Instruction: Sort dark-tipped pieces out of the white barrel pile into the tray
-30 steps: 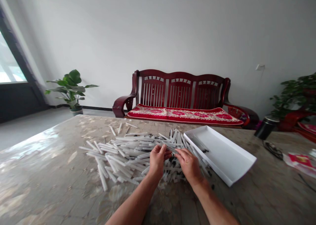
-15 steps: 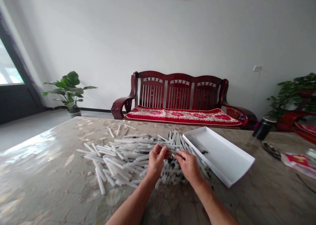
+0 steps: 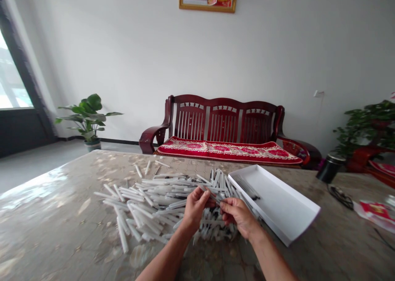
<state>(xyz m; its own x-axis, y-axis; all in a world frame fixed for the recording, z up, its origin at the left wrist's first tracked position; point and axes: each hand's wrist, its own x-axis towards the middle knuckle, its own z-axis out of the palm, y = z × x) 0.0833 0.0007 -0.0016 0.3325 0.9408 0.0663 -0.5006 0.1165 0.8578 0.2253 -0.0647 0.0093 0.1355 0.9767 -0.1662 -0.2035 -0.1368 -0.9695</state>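
Item, held: one slim white rod (image 3: 210,193) with a dark section, tilted across the gap between the hands, directly in front of the fingers. The left hand (image 3: 195,210) pinches it near one end between thumb and fingers, while the right hand (image 3: 237,217) curls in at the other end, its fingertips close to the rod; whether they grip it cannot be told. Change since a second ago: both hands stand higher off the heap, and the rod now shows apart from it. Below and left of the grip: a loose heap of white rods (image 3: 154,200), lying crossed and in all directions, with a denser mound directly under the wrists and a few strays beyond it. Right of the grip: a shallow white cardboard tray (image 3: 304,227), its near wall just beside the right hand, with a small bundle of dark sticks (image 3: 248,189) lying inside at the end nearest the hands. Beneath everything: a glossy stone-patterned tabletop (image 3: 55,215) — its far edge lies beyond the heap, and the right hand has little room before meeting the tray wall.
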